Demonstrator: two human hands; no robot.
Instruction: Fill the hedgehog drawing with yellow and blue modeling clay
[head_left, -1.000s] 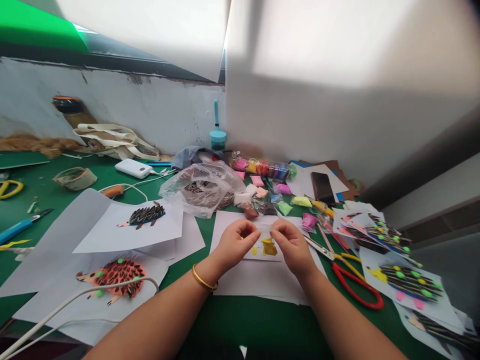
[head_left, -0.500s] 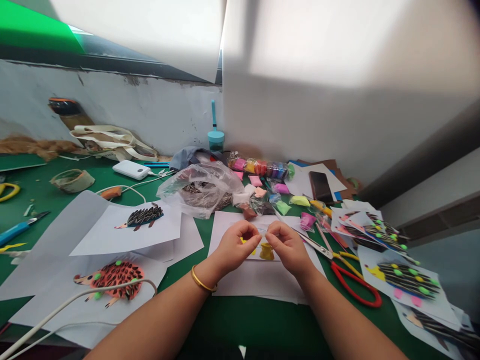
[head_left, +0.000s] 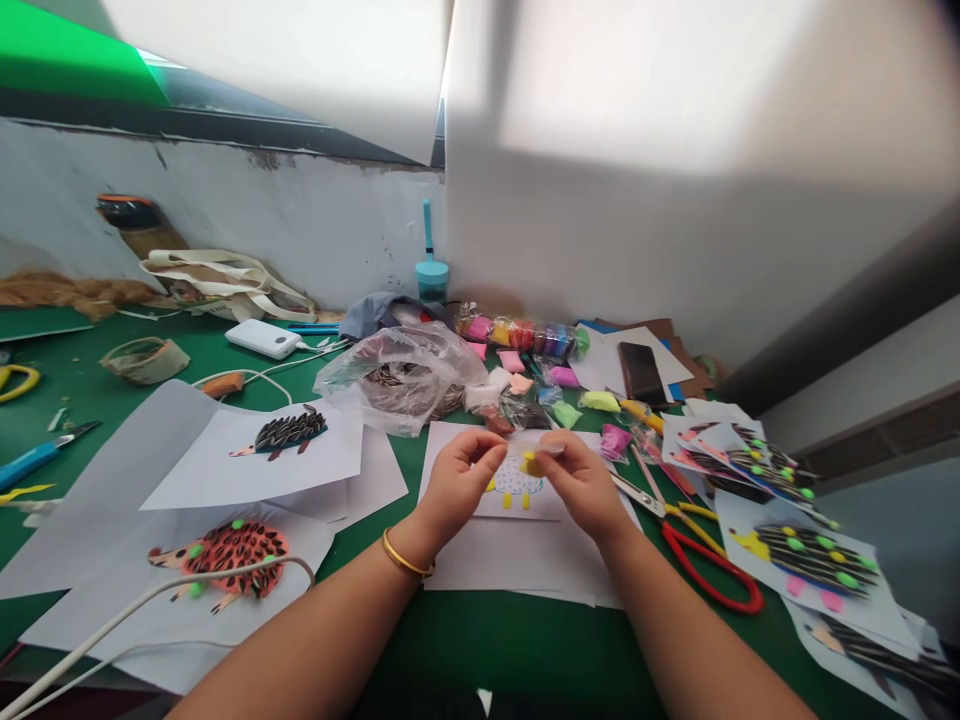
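Over the white paper [head_left: 517, 555] both hands are raised close together, not touching. My right hand [head_left: 581, 475] pinches a small clear packet with yellow clay [head_left: 531, 462] in it. My left hand [head_left: 466, 482] has thumb and fingertips pressed together; what they hold, if anything, is too small to make out. Beneath them lies a drawing [head_left: 517, 485] of a dotted body with yellow feet and a yellow patch at its left end, partly hidden by my left hand.
Red-and-yellow scissors [head_left: 709, 570] lie right of the paper. Clay packets [head_left: 566, 414] and a plastic bag of seeds [head_left: 405, 385] stand behind. Hedgehog pictures [head_left: 289, 432] lie on both sides, with a white cable [head_left: 150, 597] at the left.
The yellow packet has been lifted and tilted in my right hand. My hands have moved slightly apart, and more of the drawing with its yellow feet shows.
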